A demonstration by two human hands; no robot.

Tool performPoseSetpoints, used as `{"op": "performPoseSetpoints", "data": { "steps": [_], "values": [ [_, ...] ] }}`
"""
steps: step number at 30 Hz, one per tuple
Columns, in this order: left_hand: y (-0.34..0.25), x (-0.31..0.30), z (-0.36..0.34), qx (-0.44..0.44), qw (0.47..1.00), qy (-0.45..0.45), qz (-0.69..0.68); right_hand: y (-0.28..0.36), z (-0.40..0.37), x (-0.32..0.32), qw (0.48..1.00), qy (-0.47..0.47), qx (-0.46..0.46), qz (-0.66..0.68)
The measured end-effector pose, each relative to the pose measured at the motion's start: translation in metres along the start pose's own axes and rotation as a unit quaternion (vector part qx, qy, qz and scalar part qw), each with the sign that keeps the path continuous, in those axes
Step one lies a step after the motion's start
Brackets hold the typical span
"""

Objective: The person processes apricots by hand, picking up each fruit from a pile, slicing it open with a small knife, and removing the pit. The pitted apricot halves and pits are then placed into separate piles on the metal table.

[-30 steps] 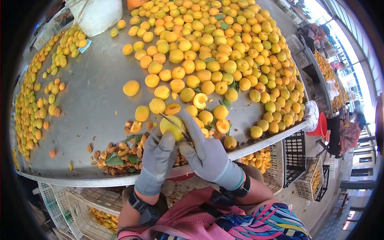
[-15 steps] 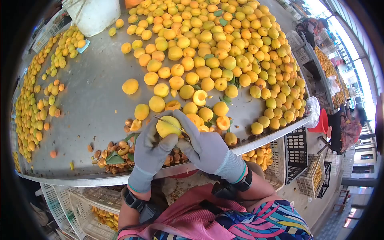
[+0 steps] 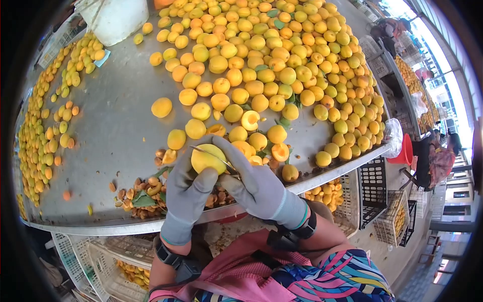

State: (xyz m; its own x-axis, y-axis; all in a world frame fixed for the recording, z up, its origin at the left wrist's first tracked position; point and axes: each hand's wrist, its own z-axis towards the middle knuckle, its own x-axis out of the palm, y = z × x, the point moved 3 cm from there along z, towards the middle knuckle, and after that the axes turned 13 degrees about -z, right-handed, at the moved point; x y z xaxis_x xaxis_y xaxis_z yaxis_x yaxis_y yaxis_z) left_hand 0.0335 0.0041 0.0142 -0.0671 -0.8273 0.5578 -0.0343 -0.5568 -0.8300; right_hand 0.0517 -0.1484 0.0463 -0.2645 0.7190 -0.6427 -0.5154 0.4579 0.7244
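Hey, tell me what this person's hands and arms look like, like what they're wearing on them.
The left hand and right hand wear matching grey gloves, with paler blue-grey cuffs edged in green. Each wrist has a black strap with a dark boxy device. Below these, the forearms are bare.

A grey-gloved left hand (image 3: 183, 196) is holding a yellow fruit (image 3: 208, 160) above a metal bench (image 3: 110, 136), while the grey-gloved right hand (image 3: 255, 182) is keeping a thin blade (image 3: 201, 150) across it. Beyond that fruit, a broad heap of apricots (image 3: 288, 76) is spreading; to its right, halved apricots (image 3: 280, 152) are lying; to its lower left, brown pits (image 3: 130, 194) are surrounding green leaves (image 3: 143, 200); far to its upper left, a white bucket (image 3: 118, 21) is standing.
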Motion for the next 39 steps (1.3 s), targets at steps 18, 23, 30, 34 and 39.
{"op": "performPoseSetpoints", "data": {
  "steps": [18,23,30,34,39],
  "values": [
    [-0.005,-0.004,0.005,-0.017,0.995,0.031,0.093,-0.014,0.002,-0.009,0.989,0.121,0.045,-0.077],
    [0.012,-0.019,0.004,0.009,1.0,-0.004,0.007,-0.015,0.006,0.005,0.998,0.05,0.029,-0.009],
    [0.009,-0.01,-0.004,-0.008,0.998,-0.052,-0.046,-0.011,0.003,-0.005,0.999,0.041,0.004,-0.001],
    [-0.007,-0.008,0.001,0.002,0.988,0.02,0.155,-0.019,-0.002,0.0,0.991,0.111,0.041,-0.054],
    [0.013,-0.001,-0.003,0.004,0.999,-0.043,0.015,-0.018,-0.002,0.012,0.998,0.035,0.018,-0.039]
  ]
}}
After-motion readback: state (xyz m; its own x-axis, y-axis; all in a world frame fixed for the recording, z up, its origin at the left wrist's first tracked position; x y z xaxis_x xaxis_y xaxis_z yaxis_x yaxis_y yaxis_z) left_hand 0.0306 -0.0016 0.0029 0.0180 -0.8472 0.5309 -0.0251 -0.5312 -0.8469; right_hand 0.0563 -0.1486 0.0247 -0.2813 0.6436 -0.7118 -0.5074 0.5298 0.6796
